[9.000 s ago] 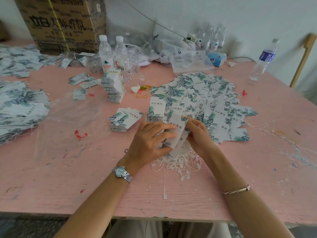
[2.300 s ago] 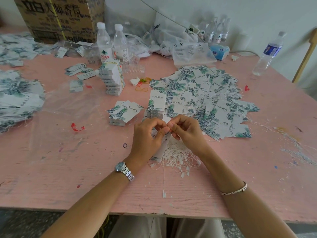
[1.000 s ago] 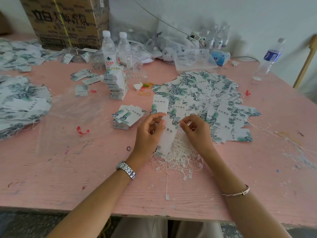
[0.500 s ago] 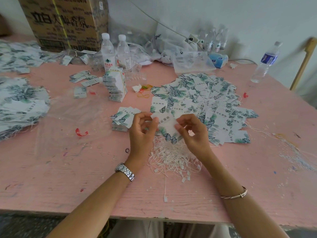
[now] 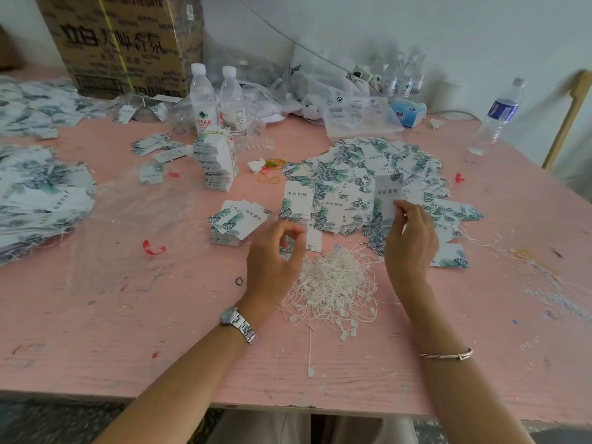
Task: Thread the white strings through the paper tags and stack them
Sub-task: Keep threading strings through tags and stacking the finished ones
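Paper tag point(image 5: 389, 191) upright, pinched at its lower end by right hand point(image 5: 411, 240), above the loose tag pile point(image 5: 349, 174) mid-desk point(image 5: 128, 315). Left hand point(image 5: 272, 256) just beside it, thumb and forefinger curled into a ring; whether they hold a string, cannot tell. White strings point(image 5: 333, 283) heaped between both hands, toward the near edge.

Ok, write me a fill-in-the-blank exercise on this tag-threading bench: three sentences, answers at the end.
1. The hand holding one paper tag up off the table is the person's ____ one.
2. The wristwatch is worn on the ____ wrist.
3. The loose pile of white strings lies on a tabletop coloured ____.

Missing words: right; left; pink.
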`<state>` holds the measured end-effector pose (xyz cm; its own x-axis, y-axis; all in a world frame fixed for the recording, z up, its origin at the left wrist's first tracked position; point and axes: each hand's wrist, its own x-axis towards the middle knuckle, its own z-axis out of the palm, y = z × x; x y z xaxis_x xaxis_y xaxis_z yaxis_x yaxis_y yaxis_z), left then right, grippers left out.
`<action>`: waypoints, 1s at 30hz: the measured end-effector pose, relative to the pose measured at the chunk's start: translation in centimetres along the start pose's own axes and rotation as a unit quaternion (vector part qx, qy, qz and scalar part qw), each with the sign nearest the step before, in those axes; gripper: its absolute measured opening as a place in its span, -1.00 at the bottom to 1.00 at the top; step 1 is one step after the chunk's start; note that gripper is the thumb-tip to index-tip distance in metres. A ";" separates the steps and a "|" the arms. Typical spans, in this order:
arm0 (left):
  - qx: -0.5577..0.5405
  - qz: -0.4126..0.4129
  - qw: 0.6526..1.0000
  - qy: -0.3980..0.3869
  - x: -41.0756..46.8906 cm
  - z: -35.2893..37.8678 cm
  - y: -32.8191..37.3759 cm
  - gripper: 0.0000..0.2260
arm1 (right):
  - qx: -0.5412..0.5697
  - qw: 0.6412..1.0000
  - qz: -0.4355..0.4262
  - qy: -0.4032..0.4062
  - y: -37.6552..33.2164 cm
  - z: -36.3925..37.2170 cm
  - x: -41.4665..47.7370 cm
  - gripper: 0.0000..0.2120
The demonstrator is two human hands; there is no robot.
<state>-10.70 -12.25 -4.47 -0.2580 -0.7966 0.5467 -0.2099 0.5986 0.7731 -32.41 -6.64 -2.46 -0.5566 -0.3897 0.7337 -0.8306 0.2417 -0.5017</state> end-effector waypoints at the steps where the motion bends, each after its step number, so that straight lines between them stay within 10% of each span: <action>1: 0.038 0.025 0.999 -0.021 0.0 0.1 0.0 -0.90 | -0.022 1.000 0.019 -0.008 0.1 0.0 0.1 -0.77; 11: 0.147 0.122 0.975 -0.113 -0.4 0.5 0.0 -0.85 | -0.174 0.964 0.125 -0.156 0.6 -0.1 -0.1 -0.69; 18: 0.151 0.092 0.980 -0.095 -0.4 0.5 0.0 -0.89 | 0.147 0.943 -0.130 -0.271 -1.8 -1.4 -0.7 -0.72; 30: 0.135 0.087 0.983 -0.087 -0.4 0.4 0.2 -0.93 | 0.154 0.915 -0.186 -0.323 -1.6 -0.3 -1.9 -0.82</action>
<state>-11.03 -11.77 -4.73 -0.4654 -0.6669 0.5819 -0.3852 0.7445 0.5453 -30.02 -6.00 -2.92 -0.0266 -0.8620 0.5063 -0.8601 -0.2384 -0.4510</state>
